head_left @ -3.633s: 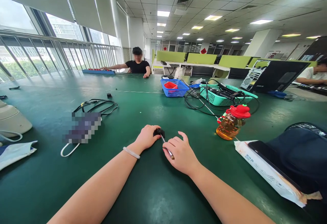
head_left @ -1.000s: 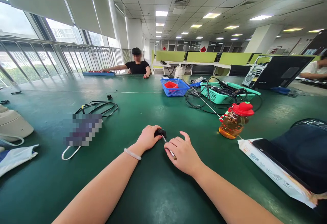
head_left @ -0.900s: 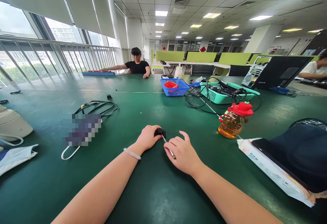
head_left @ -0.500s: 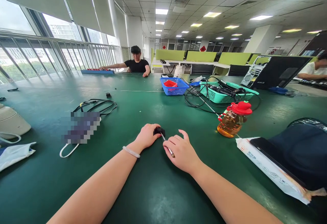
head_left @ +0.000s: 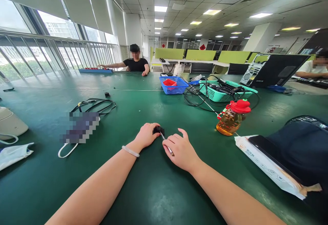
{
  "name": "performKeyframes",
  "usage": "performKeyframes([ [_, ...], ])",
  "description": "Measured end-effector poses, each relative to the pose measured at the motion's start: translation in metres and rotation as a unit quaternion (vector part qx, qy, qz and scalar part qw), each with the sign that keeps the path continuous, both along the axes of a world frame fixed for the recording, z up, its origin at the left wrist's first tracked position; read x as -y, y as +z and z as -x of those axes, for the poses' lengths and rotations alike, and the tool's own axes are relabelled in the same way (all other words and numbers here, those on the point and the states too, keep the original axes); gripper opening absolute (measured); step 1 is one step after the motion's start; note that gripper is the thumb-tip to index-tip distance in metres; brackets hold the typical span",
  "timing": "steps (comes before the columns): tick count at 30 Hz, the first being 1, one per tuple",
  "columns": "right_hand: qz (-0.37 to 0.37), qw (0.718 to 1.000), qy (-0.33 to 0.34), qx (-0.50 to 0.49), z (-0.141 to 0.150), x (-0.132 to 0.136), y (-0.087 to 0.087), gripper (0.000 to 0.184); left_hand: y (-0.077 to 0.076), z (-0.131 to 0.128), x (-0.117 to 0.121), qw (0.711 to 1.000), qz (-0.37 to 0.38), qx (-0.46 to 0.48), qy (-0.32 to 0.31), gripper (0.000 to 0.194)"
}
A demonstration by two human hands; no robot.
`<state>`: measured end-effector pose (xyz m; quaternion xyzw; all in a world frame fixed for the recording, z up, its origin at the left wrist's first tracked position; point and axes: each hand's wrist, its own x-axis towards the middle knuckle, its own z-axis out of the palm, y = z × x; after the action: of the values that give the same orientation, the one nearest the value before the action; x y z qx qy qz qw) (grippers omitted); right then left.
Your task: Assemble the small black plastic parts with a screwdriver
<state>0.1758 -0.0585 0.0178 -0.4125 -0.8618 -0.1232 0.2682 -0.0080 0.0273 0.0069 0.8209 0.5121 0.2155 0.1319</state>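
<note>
My left hand (head_left: 146, 135) is closed around the left side of a small black block-shaped part (head_left: 160, 129), whose exact kind is too small to make out. It holds the part low over the green table (head_left: 164, 197). My right hand (head_left: 182, 151) pinches a slim, pen-like silver tool (head_left: 170, 151) with a darker rear end. The tool slants up and to the left, and its thin tip meets the front of the black part. Whether the tip goes into the part or only touches it, I cannot tell. My right index finger sticks up.
A drink bottle with a red lid (head_left: 230, 119), a wipes pack (head_left: 266, 167) and a phone (head_left: 269, 154) lie to the right. Farther back are a blue basket (head_left: 174, 89) and a green basket of cables (head_left: 217, 96). A blurred phone-like object (head_left: 83, 126) lies left. A person (head_left: 135, 64) sits opposite.
The whole view has shifted slightly, with things sitting a little higher and farther left. Both hands keep the same hold, and the tool tip stays against the black part.
</note>
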Motion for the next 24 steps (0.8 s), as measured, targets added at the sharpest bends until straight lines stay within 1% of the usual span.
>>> performKeyframes([
  [10, 0.001, 1.000, 0.007, -0.009, 0.0024, -0.0009, -0.0025, 0.014, -0.0015, 0.0008, -0.0007, 1.000, -0.004, 0.004, 0.009, 0.032],
  [14, -0.001, 1.000, 0.004, -0.015, 0.0014, -0.0005, -0.0020, 0.015, -0.0017, 0.0010, -0.0013, 1.000, -0.003, 0.006, 0.003, 0.031],
  [20, -0.011, 1.000, 0.006, -0.013, 0.0016, -0.0002, -0.0020, 0.014, -0.0028, 0.0008, -0.0019, 1.000, -0.002, 0.004, 0.007, 0.035],
  [24, -0.008, 1.000, 0.003, -0.012, 0.0016, -0.0004, -0.0020, 0.014, -0.0020, 0.0004, -0.0018, 1.000, -0.001, -0.001, 0.006, 0.034],
])
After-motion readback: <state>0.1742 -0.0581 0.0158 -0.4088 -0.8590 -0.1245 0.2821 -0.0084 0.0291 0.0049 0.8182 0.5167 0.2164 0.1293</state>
